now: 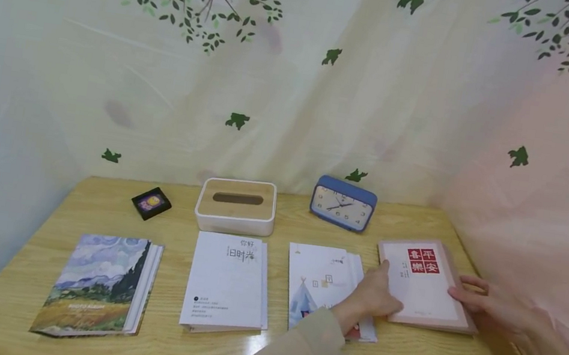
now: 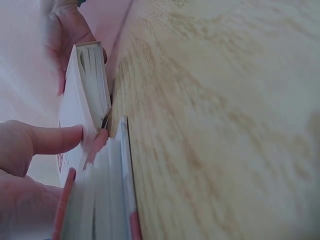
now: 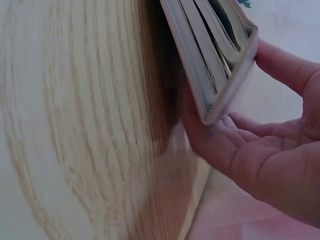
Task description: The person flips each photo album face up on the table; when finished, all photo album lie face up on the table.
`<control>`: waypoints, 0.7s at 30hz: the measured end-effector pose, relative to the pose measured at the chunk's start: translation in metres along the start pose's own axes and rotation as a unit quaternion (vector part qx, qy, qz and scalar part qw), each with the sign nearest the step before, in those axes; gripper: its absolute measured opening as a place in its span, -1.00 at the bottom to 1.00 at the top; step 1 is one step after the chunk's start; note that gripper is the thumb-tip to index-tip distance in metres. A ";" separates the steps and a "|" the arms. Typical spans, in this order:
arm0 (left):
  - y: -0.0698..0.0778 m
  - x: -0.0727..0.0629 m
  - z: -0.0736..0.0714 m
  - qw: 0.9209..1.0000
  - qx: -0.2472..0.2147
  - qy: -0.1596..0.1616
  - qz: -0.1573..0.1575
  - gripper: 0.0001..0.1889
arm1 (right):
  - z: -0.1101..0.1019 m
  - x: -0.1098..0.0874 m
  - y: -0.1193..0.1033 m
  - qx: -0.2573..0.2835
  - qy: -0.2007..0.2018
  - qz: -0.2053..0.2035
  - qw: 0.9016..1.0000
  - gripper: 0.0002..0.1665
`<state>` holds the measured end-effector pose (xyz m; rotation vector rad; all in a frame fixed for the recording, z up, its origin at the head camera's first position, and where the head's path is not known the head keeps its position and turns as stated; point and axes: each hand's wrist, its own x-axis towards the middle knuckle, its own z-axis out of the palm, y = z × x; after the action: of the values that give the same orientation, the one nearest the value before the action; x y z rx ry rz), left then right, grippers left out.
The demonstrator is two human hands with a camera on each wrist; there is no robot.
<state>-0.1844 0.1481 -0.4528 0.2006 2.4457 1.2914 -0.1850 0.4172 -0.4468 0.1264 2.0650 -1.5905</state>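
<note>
A pink-edged photo album (image 1: 421, 294) with red square characters on its white cover lies at the right end of the row. My left hand (image 1: 376, 290) grips its left edge, thumb on the cover and a finger beneath in the left wrist view. On the opposite side my right hand (image 1: 498, 304) holds the spine edge, with the thumb above and fingers curled under it in the right wrist view. Page edges (image 3: 210, 45) show between the covers. Below my left wrist sits an album with a tent drawing (image 1: 315, 285), partly hidden by that arm.
Farther left lie a white album (image 1: 226, 284) and a landscape-painting album (image 1: 94, 284). Behind them stand a small black box (image 1: 152, 202), a white tissue box with a wooden lid (image 1: 238, 198) and a blue alarm clock (image 1: 343, 204). Printed cloth (image 1: 296, 94) hangs around the table.
</note>
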 end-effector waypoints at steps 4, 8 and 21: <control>-0.001 0.001 0.001 1.000 -0.005 -0.002 0.000 -0.03 | 0.003 -0.003 -0.002 -0.005 0.013 -0.007 1.000 0.07; -0.002 0.002 0.001 1.000 -0.010 0.000 0.003 -0.02 | 0.006 -0.007 -0.004 -0.027 0.025 -0.006 0.999 0.10; -0.005 0.002 0.001 1.000 -0.021 -0.018 0.000 -0.03 | 0.012 -0.013 -0.003 -0.056 0.055 -0.011 0.997 0.08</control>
<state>-0.1854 0.1468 -0.4580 0.2124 2.3852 1.3273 -0.1706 0.4086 -0.4403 0.1564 2.2413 -1.5076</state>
